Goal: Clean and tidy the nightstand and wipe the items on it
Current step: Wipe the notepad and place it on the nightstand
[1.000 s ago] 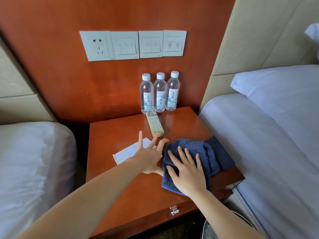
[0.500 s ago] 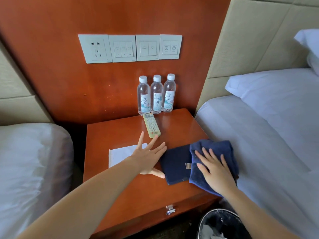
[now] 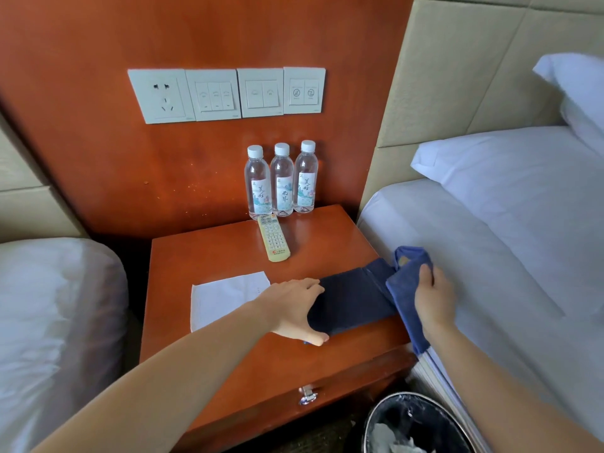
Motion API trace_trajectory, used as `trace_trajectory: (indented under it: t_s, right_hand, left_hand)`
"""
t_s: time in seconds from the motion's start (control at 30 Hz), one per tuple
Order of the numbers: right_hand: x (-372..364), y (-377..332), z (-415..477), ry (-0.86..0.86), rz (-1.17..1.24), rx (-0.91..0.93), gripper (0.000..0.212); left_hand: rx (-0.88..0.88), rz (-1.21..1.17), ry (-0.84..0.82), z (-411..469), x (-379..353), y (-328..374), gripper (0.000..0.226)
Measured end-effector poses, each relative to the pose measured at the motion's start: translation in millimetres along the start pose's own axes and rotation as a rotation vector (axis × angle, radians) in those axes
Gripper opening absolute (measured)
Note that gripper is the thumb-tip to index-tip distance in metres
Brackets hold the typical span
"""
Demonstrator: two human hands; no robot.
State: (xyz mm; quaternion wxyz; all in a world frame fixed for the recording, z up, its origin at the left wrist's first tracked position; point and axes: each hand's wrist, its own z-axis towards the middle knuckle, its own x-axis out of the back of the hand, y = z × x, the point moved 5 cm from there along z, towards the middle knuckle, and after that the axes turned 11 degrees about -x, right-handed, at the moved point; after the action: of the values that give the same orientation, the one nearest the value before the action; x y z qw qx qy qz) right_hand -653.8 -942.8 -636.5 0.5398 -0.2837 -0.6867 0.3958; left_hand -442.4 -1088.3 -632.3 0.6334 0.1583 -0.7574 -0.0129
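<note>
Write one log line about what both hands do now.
left hand: grips dark folder | right hand: holds blue cloth | nightstand: remote, paper, three bottles

1. The nightstand (image 3: 228, 253) gleams a glossy reddish-brown, and the wall panel (image 3: 98, 174) behind it matches, flecked with pale specks.
2. At its back edge stand clear bottles (image 3: 281, 181) with white caps and white labels bearing blue-green scenery and dark characters.
3. Just in front of them is the remote (image 3: 274, 237), cream-yellow with pale buttons and a red mark.
4. On its left half lies white paper (image 3: 225, 295), faintly lined.
5. On its right half lies a plain navy folder (image 3: 353, 295), with a brighter blue cloth (image 3: 405, 289) at the edge.
6. Above it are off-white switch plates (image 3: 225, 93).
7. Beside it are white bedding (image 3: 490, 240) and a beige headboard (image 3: 457, 76).
8. Below its corner is a black-lined bin (image 3: 434, 420).
</note>
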Motion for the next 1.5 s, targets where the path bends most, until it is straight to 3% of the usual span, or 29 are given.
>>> trace_trajectory:
  t_s: [0.1,0.2,0.27,0.33,0.4,0.53,0.6,0.67,0.73,0.83,0.9,1.0,1.07,1.17,1.23,1.33,1.4,1.5]
  right_hand:
    - [17.5,-10.6,10.3,0.076,0.15,0.026,0.032]
    - [31.8,-27.7,12.0,0.104,0.272,0.078,0.028]
    - [29.4,-39.2,10.4,0.059,0.269,0.134,0.025]
    - [18.0,-47.1,4.4,-0.009,0.125,0.213,0.025]
    - [0.4,-45.8,-7.4,-0.13,-0.083,0.283,0.027]
    - [-34.0,-24.0,-28.9,-0.411,-0.379,0.336,0.037]
    - [-46.7,-11.4,-27.6,-0.419,-0.599,0.423,0.046]
    - [-56.7,3.6,-25.7,-0.352,-0.914,0.507,0.067]
    - [-63.4,10.8,-23.5,-0.275,-1.047,0.489,0.081]
    - [-77.0,1.6,-39.3,-0.215,-0.98,0.583,0.071]
    - [-86.6,3.5,-64.9,-0.282,-0.908,0.801,0.055]
    - [-80.5,11.3,-79.6,-0.406,-0.889,1.007,0.05]
    - [-77.3,5.9,-49.2,-0.351,-0.986,0.976,0.055]
    - [-85.1,-9.8,-4.4,-0.289,-1.089,0.678,0.074]
    - [-95.9,-14.3,-1.0,-0.285,-1.102,0.555,0.063]
    - [-96.8,-7.7,-36.7,-0.258,-1.04,0.749,0.058]
    - [-85.9,9.7,-62.1,-0.329,-0.97,0.871,0.056]
    - [-74.8,16.3,-54.3,-0.362,-1.026,0.868,0.057]
  left_hand:
    - [-0.049,-0.129,0.061,3.5,13.8,3.5,0.067]
    - [-0.071,-0.554,0.082,6.2,28.1,-1.7,0.054]
    - [-0.052,-0.875,0.116,8.3,36.2,-5.4,0.041]
    - [-0.027,-1.028,0.138,9.7,36.8,-8.8,0.039]
    - [-0.008,-0.982,0.101,11.3,24.1,-12.9,0.048]
    - [0.095,-0.47,0.065,19.2,-5.5,-22.3,0.053]
    - [0.12,-0.372,0.086,16.3,-13.5,-17.1,0.07]
    - [0.11,-0.244,0.008,9.3,-25.9,-4.6,0.104]
    - [0.104,-0.066,-0.069,4.7,-37.6,4.5,0.129]
    - [0.118,0.021,-0.054,8.1,-46.5,6.6,0.139]
    - [0.119,-0.024,-0.014,8.1,-49.9,7.5,0.136]
    - [0.12,-0.043,0.026,5.2,-49.4,6.8,0.132]
    - [0.127,-0.042,-0.002,4.6,-48.6,5.1,0.133]
    - [0.126,-0.035,-0.027,6.4,-47.2,3.5,0.133]
    - [0.115,-0.029,-0.02,7.7,-47.1,2.3,0.133]
    - [0.099,-0.019,0.004,6.1,-47.2,2.9,0.132]
    - [0.115,-0.017,0.024,4.6,-46.5,3.4,0.133]
    - [0.23,-0.072,0.029,-4.9,-49.8,2.7,0.139]
